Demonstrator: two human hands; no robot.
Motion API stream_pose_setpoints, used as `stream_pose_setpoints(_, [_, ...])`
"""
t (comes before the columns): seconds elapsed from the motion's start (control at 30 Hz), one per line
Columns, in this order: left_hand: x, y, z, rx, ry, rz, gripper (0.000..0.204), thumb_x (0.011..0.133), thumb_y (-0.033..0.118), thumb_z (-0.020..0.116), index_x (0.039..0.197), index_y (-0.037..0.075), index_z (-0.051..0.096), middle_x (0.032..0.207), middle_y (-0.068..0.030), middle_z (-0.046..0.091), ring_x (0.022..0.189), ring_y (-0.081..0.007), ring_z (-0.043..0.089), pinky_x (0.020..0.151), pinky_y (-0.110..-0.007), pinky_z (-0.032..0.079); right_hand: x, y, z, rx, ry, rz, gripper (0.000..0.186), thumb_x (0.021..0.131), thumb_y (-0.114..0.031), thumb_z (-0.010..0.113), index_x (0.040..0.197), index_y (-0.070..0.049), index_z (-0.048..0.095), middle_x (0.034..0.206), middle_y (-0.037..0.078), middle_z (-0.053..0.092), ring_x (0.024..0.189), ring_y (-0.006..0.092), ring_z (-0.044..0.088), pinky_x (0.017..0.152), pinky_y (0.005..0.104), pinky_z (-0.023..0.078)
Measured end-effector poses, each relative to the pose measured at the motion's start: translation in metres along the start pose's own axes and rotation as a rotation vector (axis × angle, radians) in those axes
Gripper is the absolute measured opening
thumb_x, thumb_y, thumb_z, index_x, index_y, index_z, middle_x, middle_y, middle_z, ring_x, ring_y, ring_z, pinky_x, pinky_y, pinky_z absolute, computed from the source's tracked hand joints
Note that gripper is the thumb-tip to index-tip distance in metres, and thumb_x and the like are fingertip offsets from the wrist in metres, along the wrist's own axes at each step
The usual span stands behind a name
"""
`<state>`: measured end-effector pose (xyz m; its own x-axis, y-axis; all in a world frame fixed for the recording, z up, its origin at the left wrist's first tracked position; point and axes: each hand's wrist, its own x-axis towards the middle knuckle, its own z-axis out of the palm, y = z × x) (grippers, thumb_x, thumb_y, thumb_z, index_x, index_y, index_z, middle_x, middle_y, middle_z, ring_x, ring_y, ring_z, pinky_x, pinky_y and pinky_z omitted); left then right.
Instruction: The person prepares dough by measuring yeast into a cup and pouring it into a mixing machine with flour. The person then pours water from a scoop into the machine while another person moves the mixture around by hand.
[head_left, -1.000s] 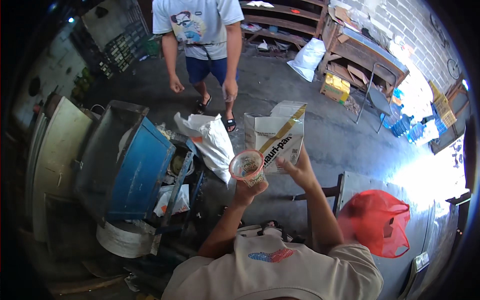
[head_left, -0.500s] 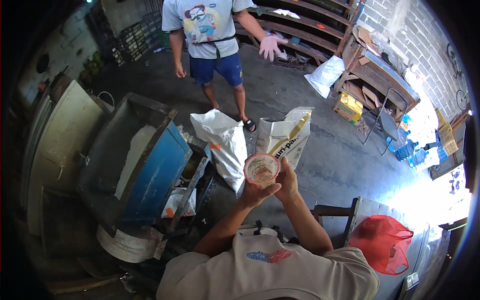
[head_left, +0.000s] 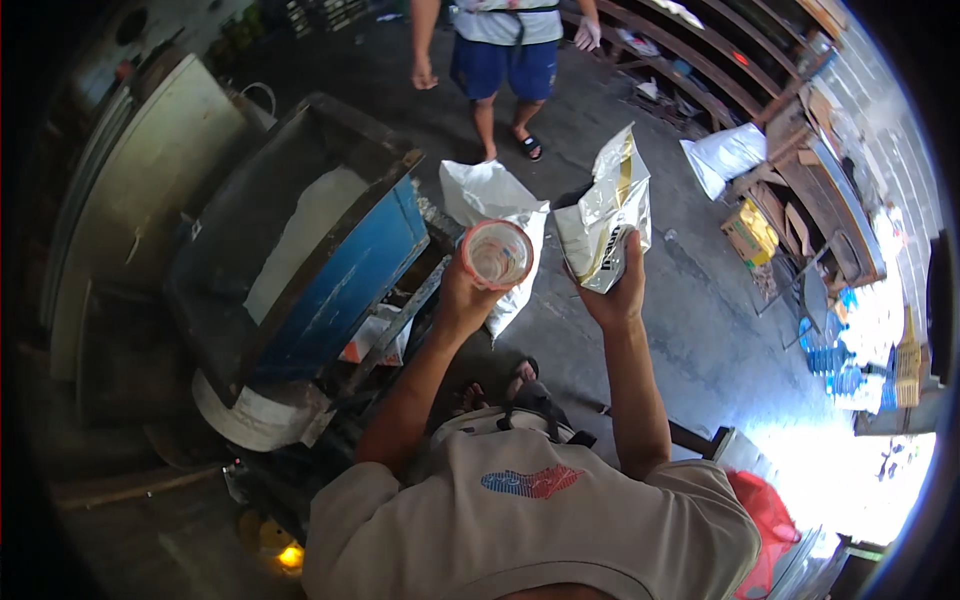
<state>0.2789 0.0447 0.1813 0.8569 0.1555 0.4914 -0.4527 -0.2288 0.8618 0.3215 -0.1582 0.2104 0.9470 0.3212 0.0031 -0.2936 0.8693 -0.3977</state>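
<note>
My left hand is closed around a clear plastic cup with a reddish rim, its mouth facing up toward me. A little powdery residue seems to cling to its inside. In my right hand is a crumpled white and gold bag, gripped near its lower end and tilted up to the right. Behind the cup a white sack stands on the floor, partly hidden by the cup and my left hand.
On the left a blue-sided metal trough holds white powder. A co-worker stands beyond the sack. Shelves, a white bag, a yellow box and blue water bottles lie to the right.
My hands have moved apart: the left lifts the cup up and leftward, the right raises the bag to the right. The co-worker's outstretched hand has lowered. My view has shifted.
</note>
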Motion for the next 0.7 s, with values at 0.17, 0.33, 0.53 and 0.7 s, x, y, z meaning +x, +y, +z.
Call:
stream_pose_setpoints(0.17, [0.030, -0.021, -0.018, 0.186, 0.011, -0.098, 0.064, 0.065, 0.011, 0.079, 0.119, 0.000, 0.047, 0.113, -0.0107, 0.056, 0.102, -0.0191, 0.056, 0.088, -0.032, 0.045, 0.054, -0.004, -0.011, -0.208, 0.029, 0.059, 0.044, 0.088, -0.018, 0.054, 0.126, -0.002, 0.042, 0.116, 0.011, 0.057, 0.103, 0.0229, 0.058, 0.089, 0.0372, 0.047])
stream_pose_setpoints(0.33, [0.054, -0.036, -0.038, 0.227, 0.096, -0.090, 0.066, 0.066, 0.009, 0.080, 0.121, 0.002, 0.045, 0.111, -0.0091, 0.057, 0.102, -0.0159, 0.055, 0.088, -0.030, 0.045, 0.104, -0.001, 0.031, -0.636, -0.100, -0.034, 0.048, 0.083, -0.019, 0.060, 0.124, 0.000, 0.044, 0.114, 0.010, 0.057, 0.101, 0.0205, 0.058, 0.087, 0.0346, 0.047])
stream_pose_setpoints(0.53, [0.070, -0.038, -0.065, 0.317, 0.176, -0.111, 0.073, 0.062, 0.009, 0.082, 0.123, 0.001, 0.043, 0.113, -0.0107, 0.055, 0.105, -0.0178, 0.054, 0.090, -0.031, 0.044, 0.150, 0.012, 0.059, -0.811, -0.201, -0.053, 0.053, 0.075, -0.012, 0.066, 0.122, 0.001, 0.043, 0.111, 0.011, 0.057, 0.100, 0.0196, 0.057, 0.087, 0.0318, 0.045])
stream_pose_setpoints(0.7, [0.072, -0.054, -0.107, 0.115, 0.172, -0.139, 0.072, 0.061, 0.009, 0.083, 0.120, 0.002, 0.043, 0.113, -0.0111, 0.054, 0.104, -0.0183, 0.054, 0.091, -0.033, 0.043, 0.174, 0.041, 0.096, -0.875, -0.302, -0.075, 0.063, 0.072, -0.015, 0.069, 0.126, 0.002, 0.040, 0.114, 0.012, 0.056, 0.104, 0.0216, 0.054, 0.092, 0.0326, 0.041])
